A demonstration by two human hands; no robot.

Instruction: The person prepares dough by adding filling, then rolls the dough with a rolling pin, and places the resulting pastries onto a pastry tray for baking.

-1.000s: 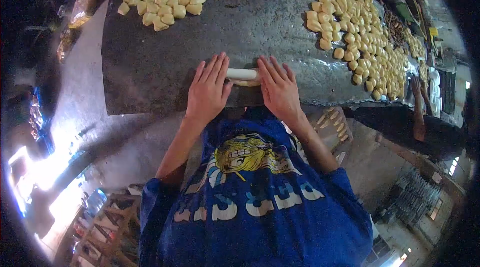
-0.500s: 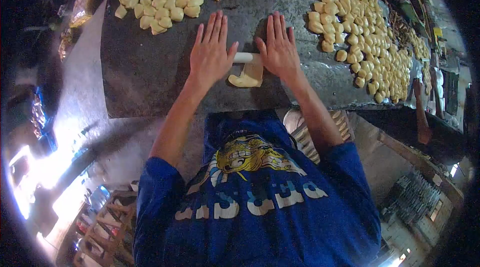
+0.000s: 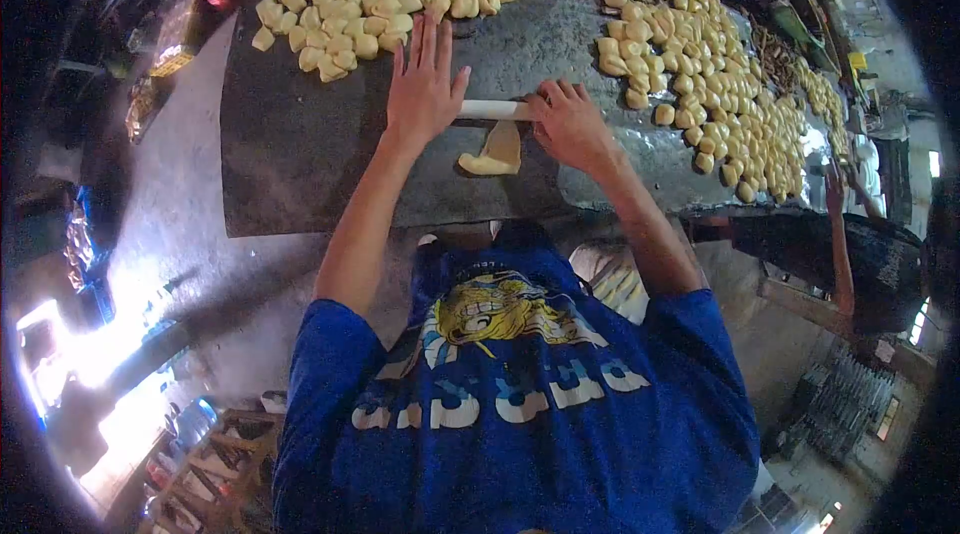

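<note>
Head view: left hand (image 3: 424, 86) flat, right hand (image 3: 570, 124) curled over rolling pin (image 3: 493, 110); thin dough (image 3: 494, 151) may tear if pressed unevenly.

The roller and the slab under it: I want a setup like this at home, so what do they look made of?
The roller looks like a plain white rod, smooth and matte, perhaps plastic pipe or painted wood; the picture cannot settle which. The slab looks like dark grey stone or concrete, with a mottled, dull surface and pale floury patches. The dough rolled on it is soft and pale yellow.
</note>
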